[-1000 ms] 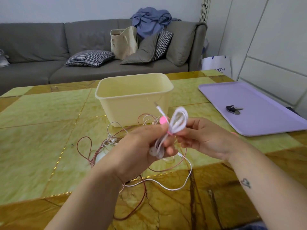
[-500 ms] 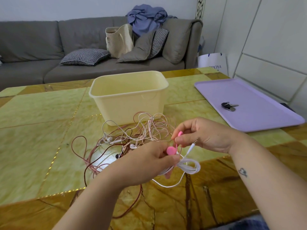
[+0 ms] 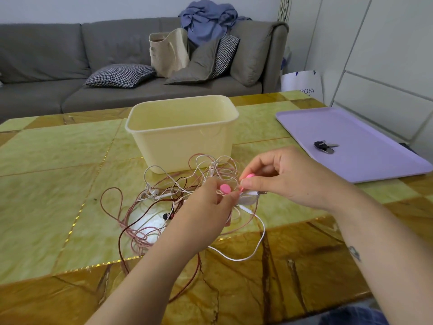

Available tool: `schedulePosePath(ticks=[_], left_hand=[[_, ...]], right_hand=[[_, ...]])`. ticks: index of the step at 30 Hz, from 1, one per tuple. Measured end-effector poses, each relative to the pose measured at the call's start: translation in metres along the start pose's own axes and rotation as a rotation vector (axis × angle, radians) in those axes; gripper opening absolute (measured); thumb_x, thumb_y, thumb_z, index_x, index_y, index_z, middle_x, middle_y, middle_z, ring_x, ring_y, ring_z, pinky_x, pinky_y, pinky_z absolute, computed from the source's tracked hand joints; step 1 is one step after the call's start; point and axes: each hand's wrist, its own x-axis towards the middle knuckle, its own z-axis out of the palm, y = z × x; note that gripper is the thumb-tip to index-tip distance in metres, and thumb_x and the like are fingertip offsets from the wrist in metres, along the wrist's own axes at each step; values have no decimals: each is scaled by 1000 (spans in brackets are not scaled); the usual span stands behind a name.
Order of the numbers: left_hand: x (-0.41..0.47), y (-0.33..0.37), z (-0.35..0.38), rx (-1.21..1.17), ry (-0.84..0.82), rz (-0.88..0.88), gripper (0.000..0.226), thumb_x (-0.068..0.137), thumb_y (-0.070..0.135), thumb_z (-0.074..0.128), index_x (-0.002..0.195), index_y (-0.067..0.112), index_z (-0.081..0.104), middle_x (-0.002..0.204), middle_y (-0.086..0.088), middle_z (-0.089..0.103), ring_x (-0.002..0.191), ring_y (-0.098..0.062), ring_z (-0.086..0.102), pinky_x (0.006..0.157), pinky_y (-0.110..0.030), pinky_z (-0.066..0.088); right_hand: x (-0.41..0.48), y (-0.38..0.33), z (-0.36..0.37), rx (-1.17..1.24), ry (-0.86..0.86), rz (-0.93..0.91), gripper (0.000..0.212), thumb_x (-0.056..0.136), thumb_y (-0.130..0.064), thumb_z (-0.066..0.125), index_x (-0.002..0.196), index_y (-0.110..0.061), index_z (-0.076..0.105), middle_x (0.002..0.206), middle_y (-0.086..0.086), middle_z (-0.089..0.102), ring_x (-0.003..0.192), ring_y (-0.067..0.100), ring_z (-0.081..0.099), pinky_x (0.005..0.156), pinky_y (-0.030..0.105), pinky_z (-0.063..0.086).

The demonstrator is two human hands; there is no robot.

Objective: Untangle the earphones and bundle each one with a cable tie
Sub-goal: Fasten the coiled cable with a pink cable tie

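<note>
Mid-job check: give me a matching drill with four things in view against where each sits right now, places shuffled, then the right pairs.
Things
1. keys
2. tote
3. tie
4. tub

Places
A. on the sofa
B. on the table, just behind the tangle
C. on the purple tray
D. pinched between the left hand and the right hand

Pairs: 1-C, 2-A, 3-D, 4-B
</note>
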Motion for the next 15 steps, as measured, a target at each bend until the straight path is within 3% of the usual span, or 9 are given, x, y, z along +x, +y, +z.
schedulePosePath(ticks=[4, 6, 8, 10, 12, 15], left_hand=[[0, 0, 1, 177, 109, 98, 21, 94, 39, 51, 77, 27, 52, 54, 9, 58, 45, 2, 48, 48, -19, 34], [2, 0, -2, 92, 164, 87, 23, 93, 33, 54, 72, 24, 57, 52, 9, 62, 43, 1, 46, 45, -17, 35], [6, -2, -6, -127, 207, 23, 23, 93, 30, 55, 74, 21, 63, 59, 8, 68, 50, -2, 54, 52, -21, 41], [10, -2, -9, -490, 224, -49, 23, 93, 30, 55, 78, 18, 69, 68, 3, 72, 64, -7, 64, 67, -26, 48], [10, 2, -10, -904, 183, -105, 21, 93, 25, 55, 85, 13, 70, 76, -1, 72, 71, -13, 66, 70, -26, 53], [8, 8, -10, -1187, 135, -129, 22, 92, 25, 53, 93, 8, 66, 80, 0, 72, 72, -9, 68, 64, -19, 56]], right_hand=[[-5, -7, 8, -200, 43, -58, 2, 80, -27, 72, 78, -28, 72, 73, -17, 69, 70, -2, 61, 66, 13, 45], [-5, -10, 14, -302, 172, -138, 2, 77, -30, 74, 75, -29, 72, 69, -28, 61, 77, 1, 54, 67, 12, 39], [-3, -13, 22, -339, 280, -256, 3, 76, -29, 75, 77, -28, 72, 69, -25, 59, 80, 0, 50, 70, 11, 37], [-1, -12, 33, -269, 338, -341, 4, 76, -22, 77, 78, -23, 74, 67, -20, 58, 71, -3, 52, 65, 12, 39], [-1, -14, 42, -92, 337, -299, 5, 76, -18, 78, 80, -20, 75, 62, -13, 62, 60, 1, 55, 58, 13, 42], [2, -13, 45, 232, 227, -143, 10, 79, -13, 74, 88, -18, 75, 82, -6, 74, 73, 6, 68, 67, 20, 54]])
